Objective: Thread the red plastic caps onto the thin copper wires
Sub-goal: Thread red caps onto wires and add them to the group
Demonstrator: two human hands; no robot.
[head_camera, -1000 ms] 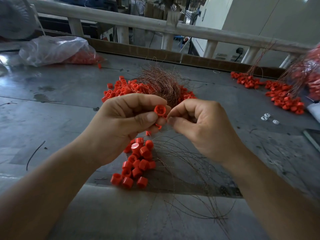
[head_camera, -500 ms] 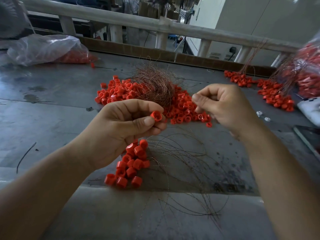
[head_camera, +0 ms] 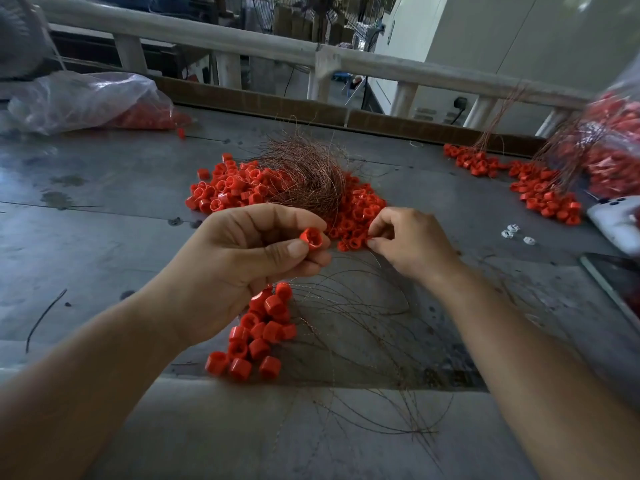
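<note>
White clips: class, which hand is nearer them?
Right. The right hand is left of the clips, at the cap pile; the left hand, holding a cap, is farther left.

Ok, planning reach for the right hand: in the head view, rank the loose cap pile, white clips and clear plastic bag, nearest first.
1. loose cap pile, at the right hand fingertips.
2. white clips, to its right.
3. clear plastic bag, far back left.

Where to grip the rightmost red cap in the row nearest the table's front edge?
Likely from above: pinch the red cap across its short round wall, front to back, since a neighbour cap crowds its left side and thin copper wires lie to its right.
</note>
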